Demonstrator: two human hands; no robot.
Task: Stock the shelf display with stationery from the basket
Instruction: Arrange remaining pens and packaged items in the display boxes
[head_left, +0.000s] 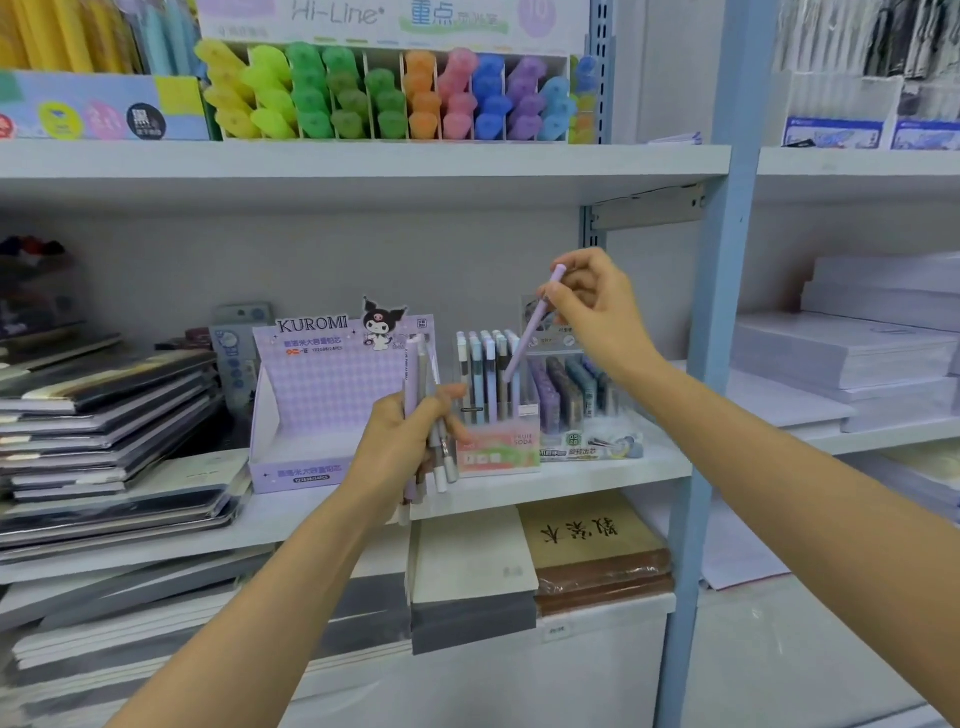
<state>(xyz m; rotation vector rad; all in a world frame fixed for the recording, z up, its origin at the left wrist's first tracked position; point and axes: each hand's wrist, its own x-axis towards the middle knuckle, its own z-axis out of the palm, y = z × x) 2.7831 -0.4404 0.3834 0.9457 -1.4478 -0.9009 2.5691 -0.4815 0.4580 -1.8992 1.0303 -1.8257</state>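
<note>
My left hand (397, 441) grips a bundle of pastel pens (423, 400), held upright in front of the middle shelf. My right hand (597, 306) pinches a single purple pen (530, 332) by its top end, tilted, with its lower tip over the pen display box (496, 447). That box holds several upright pens in blue, white and grey. The basket is not in view.
An empty purple Kuromi display box (301, 415) stands left of the pen box. A box of lead refills (582, 400) sits to the right. Notebook stacks (104, 426) fill the left shelf. Highlighters (389, 93) line the upper shelf. A blue upright post (722, 312) stands at right.
</note>
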